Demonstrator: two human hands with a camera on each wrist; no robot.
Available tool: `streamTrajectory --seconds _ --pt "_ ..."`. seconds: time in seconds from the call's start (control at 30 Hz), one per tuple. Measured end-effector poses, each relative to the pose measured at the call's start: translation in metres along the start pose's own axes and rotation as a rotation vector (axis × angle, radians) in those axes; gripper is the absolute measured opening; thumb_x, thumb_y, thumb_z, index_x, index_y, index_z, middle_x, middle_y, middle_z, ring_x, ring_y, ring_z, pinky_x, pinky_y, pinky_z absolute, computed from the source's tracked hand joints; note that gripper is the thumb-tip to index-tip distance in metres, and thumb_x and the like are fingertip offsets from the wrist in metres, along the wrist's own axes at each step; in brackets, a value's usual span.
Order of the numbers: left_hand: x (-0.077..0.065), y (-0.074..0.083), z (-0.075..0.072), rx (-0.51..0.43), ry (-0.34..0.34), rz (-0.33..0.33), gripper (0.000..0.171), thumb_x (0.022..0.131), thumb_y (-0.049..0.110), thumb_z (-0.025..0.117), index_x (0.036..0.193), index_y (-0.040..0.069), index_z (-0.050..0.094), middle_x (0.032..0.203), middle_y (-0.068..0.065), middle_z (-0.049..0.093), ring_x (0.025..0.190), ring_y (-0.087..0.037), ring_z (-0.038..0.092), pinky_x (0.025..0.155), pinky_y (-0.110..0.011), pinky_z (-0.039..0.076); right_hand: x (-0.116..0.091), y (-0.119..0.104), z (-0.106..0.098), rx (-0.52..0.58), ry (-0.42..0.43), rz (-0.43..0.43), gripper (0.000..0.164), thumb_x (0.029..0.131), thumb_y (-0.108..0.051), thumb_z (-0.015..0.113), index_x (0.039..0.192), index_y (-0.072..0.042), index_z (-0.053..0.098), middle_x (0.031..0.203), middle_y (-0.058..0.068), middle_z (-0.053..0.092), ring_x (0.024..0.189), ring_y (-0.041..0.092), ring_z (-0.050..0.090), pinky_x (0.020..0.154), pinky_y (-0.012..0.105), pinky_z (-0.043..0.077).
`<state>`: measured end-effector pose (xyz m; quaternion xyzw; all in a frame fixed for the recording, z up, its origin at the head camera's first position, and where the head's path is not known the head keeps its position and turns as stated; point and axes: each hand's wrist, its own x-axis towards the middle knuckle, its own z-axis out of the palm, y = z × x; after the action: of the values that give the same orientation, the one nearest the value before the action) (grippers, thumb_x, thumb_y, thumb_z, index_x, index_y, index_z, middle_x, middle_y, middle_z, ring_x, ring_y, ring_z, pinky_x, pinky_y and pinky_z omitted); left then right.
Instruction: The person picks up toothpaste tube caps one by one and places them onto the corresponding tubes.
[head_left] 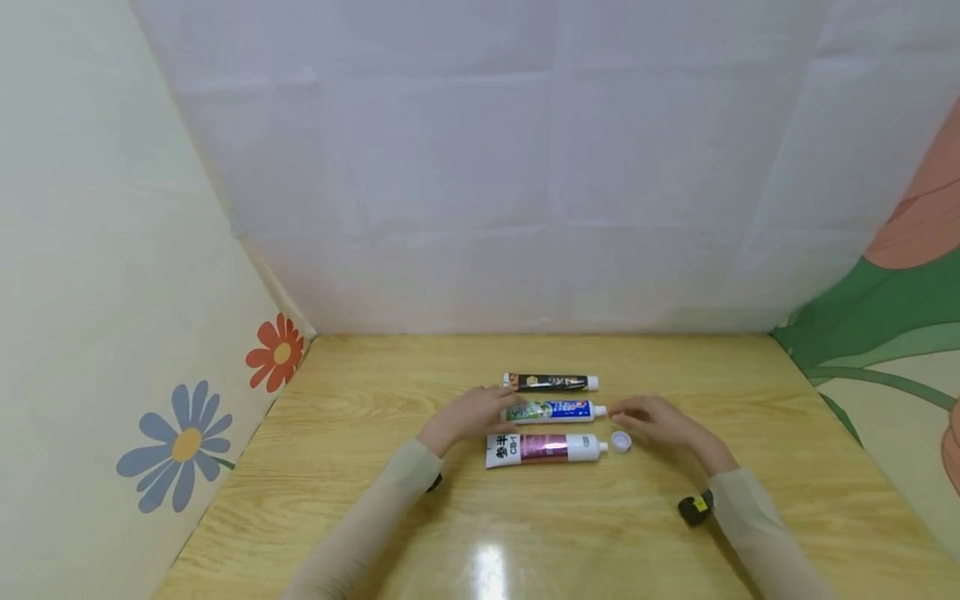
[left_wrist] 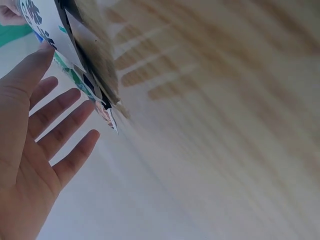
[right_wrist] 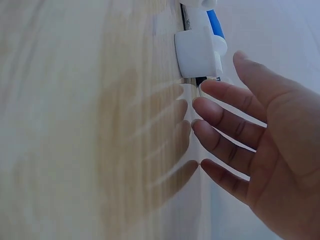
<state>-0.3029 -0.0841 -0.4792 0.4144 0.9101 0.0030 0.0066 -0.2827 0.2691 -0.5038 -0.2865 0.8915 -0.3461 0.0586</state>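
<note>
Three toothpaste tubes lie side by side on the table, tops toward the right. The nearest is a white and magenta toothpaste tube (head_left: 544, 448) with its nozzle bare, and a loose white cap (head_left: 621, 441) stands beside it. Behind it lies a blue and green toothpaste tube (head_left: 562, 410) with a white tip. My left hand (head_left: 474, 413) is at the tail of that middle tube, fingers spread and overlapping it. My right hand (head_left: 657, 421) has its fingertips close to the tube's white tip; its fingers are loosely bent in the right wrist view, behind the cap (right_wrist: 196, 54).
Farthest back lies a black toothpaste tube (head_left: 553, 382) with a white cap. The wooden table (head_left: 360, 508) meets a pale cloth backdrop (head_left: 480, 208) behind. Flower-patterned panels (head_left: 135, 292) stand along both sides.
</note>
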Motion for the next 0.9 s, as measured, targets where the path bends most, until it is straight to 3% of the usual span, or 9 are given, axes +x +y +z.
streamTrajectory --seconds 0.13,0.37,0.63,0.9 --pt "-0.002 0.001 -0.002 0.025 0.006 0.014 0.054 0.089 0.046 0.054 0.136 0.02 0.045 0.14 -0.005 0.046 0.124 -0.024 0.048 0.102 -0.044 0.041 -0.002 -0.002 0.001 -0.011 -0.005 0.01 0.037 0.094 -0.035 0.052 0.118 -0.009 0.062 0.113 0.009 0.065 0.102 0.026 0.06 0.09 0.046 0.049" --pt "-0.005 0.003 -0.004 0.074 0.027 0.055 0.051 0.09 0.044 0.054 0.134 0.019 0.048 0.13 -0.001 0.054 0.117 -0.018 0.053 0.099 -0.039 0.045 -0.006 -0.003 0.002 -0.04 -0.013 0.038 0.041 0.092 -0.04 0.054 0.122 -0.014 0.059 0.101 -0.005 0.062 0.088 0.009 0.055 0.076 0.025 0.048" --pt "-0.011 0.007 -0.006 0.045 0.083 0.108 0.048 0.091 0.045 0.051 0.13 0.017 0.051 0.129 -0.002 0.056 0.116 -0.019 0.053 0.099 -0.037 0.045 -0.011 -0.001 0.003 -0.044 -0.021 0.019 0.048 0.089 -0.045 0.056 0.128 -0.017 0.054 0.097 -0.005 0.059 0.086 0.01 0.054 0.074 0.026 0.048" --pt "-0.015 0.01 -0.007 0.066 0.055 0.12 0.053 0.093 0.05 0.044 0.133 0.017 0.048 0.13 -0.003 0.054 0.118 -0.02 0.052 0.101 -0.037 0.043 -0.015 0.001 0.004 -0.064 -0.044 0.022 0.059 0.085 -0.046 0.062 0.133 -0.015 0.049 0.096 -0.005 0.057 0.086 0.011 0.052 0.074 0.028 0.047"
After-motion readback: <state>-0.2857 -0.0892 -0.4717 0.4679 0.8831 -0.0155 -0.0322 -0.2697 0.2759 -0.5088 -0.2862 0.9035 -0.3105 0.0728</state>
